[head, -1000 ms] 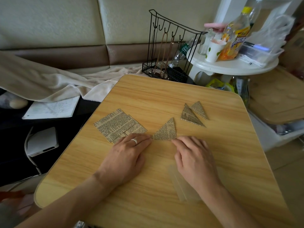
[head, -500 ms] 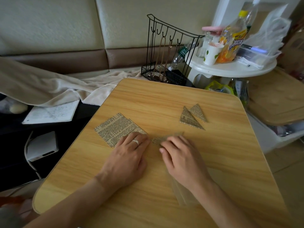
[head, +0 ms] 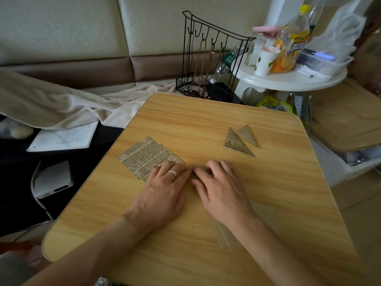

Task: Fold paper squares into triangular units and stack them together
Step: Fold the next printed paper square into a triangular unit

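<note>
Right hand: palm down, fingers bent, tips pressing the paper piece, almost wholly hidden beneath.
Left hand: flat, fingers straight, tips overlapping the paper squares, ring worn.
Table: wood-grain.
Folded triangles: two, overlapping, beyond the right hand.
Wire rack: behind the table's far edge.

paper squares left on table, folded triangles right
</note>
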The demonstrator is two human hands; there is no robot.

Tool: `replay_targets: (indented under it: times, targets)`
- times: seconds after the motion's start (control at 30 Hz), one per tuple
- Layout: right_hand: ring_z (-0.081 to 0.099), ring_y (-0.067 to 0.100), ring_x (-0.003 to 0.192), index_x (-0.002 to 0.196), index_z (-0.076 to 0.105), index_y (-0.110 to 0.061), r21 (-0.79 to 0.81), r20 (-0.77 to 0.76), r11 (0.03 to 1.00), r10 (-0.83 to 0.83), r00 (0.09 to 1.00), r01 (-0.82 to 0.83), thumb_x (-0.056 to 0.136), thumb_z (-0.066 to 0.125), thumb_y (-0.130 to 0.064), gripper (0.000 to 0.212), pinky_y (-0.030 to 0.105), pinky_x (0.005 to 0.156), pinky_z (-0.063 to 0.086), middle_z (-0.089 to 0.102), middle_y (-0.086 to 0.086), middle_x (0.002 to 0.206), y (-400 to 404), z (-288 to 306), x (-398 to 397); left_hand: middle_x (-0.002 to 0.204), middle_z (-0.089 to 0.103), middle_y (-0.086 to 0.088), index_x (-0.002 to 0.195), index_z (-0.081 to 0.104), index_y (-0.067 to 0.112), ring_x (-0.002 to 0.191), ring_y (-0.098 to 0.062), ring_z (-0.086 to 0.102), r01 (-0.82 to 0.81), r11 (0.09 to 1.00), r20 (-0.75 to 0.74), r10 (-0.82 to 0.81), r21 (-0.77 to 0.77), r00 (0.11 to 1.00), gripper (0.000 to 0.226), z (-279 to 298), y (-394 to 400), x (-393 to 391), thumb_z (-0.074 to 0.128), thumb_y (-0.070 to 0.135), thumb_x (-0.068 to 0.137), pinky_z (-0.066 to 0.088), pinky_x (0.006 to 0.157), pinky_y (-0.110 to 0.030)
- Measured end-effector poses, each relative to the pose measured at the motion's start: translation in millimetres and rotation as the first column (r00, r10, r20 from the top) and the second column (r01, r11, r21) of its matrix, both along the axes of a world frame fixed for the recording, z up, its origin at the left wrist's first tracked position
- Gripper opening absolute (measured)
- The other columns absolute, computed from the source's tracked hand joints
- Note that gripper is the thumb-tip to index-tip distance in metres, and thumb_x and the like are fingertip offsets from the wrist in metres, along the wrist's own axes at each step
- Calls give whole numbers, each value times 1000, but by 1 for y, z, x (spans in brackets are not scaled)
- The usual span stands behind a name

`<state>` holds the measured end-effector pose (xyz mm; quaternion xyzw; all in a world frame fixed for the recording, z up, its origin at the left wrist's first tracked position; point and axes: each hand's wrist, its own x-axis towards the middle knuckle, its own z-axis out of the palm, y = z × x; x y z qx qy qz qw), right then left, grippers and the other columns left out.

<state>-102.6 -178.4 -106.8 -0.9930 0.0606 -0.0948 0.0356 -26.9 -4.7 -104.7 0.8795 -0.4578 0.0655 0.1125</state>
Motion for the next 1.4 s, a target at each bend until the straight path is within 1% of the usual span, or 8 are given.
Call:
replay_targets:
  times: [0.33, 0.73, 0.9, 1.0, 1.1, 1.17, 1.27, 1.4]
  targets:
    - [49, 20, 110, 123, 61, -33, 4, 4, 1000, -31, 1000, 31, 107, 30, -48, 38, 39, 88, 45, 51, -6, 115, -4, -1, -1, 124, 66, -1, 134, 65, 13, 118, -26, 58, -22, 1000, -19, 22, 2, 1000, 58, 4, 0, -1, 45, 28, 83, 49, 92, -41]
    - [56, 21, 102, 122, 72, -24, -49, 89, 976, -207, 974, 212, 105, 48, -39, 33, 40, 80, 48, 62, -3, 107, -50, -6, -17, 118, 68, -1, 131, 68, 12, 114, -25, 60, -33, 999, -3, 33, 30, 999, 57, 6, -1, 1, 45, 28, 80, 51, 93, -41]
    - [56, 23, 106, 119, 71, -21, -104, 53, 960, -256, 965, 261, 106, 42, -43, 38, 39, 81, 45, 62, -1, 111, -48, -4, -17, 118, 68, 0, 130, 68, 14, 114, -25, 60, -42, 997, -5, 43, 61, 999, 56, 7, -3, 0, 44, 28, 81, 50, 93, -40]
    - [57, 23, 108, 123, 68, -14, -67, 65, 972, -222, 973, 226, 105, 36, -45, 48, 40, 85, 48, 62, 1, 120, -42, -3, -14, 117, 68, 0, 128, 70, 14, 114, -25, 61, -50, 996, 10, 50, 70, 999, 55, 8, -4, -1, 45, 29, 81, 50, 92, -40]
    - [55, 22, 118, 140, 58, -13, 6, 71, 1000, -29, 997, 29, 107, 35, -43, 50, 40, 99, 48, 57, 0, 135, -30, -7, -10, 113, 70, -2, 121, 72, 12, 110, -28, 63, -55, 996, 24, 53, 65, 998, 51, 10, -12, -3, 46, 29, 80, 52, 87, -42]
    - [53, 22, 119, 136, 60, -18, 26, 59, 996, 79, 995, -81, 108, 32, -43, 46, 40, 101, 45, 55, -3, 134, -22, -10, -6, 111, 70, -3, 119, 72, 12, 107, -29, 64, -52, 997, 31, 50, 53, 998, 49, 10, -18, -5, 46, 28, 81, 53, 84, -42]
    - [52, 21, 114, 128, 61, -27, 22, 81, 997, 73, 994, -75, 107, 32, -44, 40, 39, 95, 45, 54, -7, 128, -18, -13, -2, 113, 69, -2, 122, 71, 12, 108, -28, 63, -69, 997, 34, 68, 34, 997, 51, 8, -17, -5, 46, 27, 81, 53, 85, -42]
    - [50, 18, 113, 131, 59, -35, 24, 81, 998, 63, 995, -65, 107, 32, -46, 37, 38, 93, 45, 52, -9, 128, -17, -15, 0, 114, 68, -2, 124, 72, 12, 108, -29, 62, -110, 994, 64, 109, 21, 992, 53, 6, -12, -2, 48, 28, 79, 49, 84, -43]
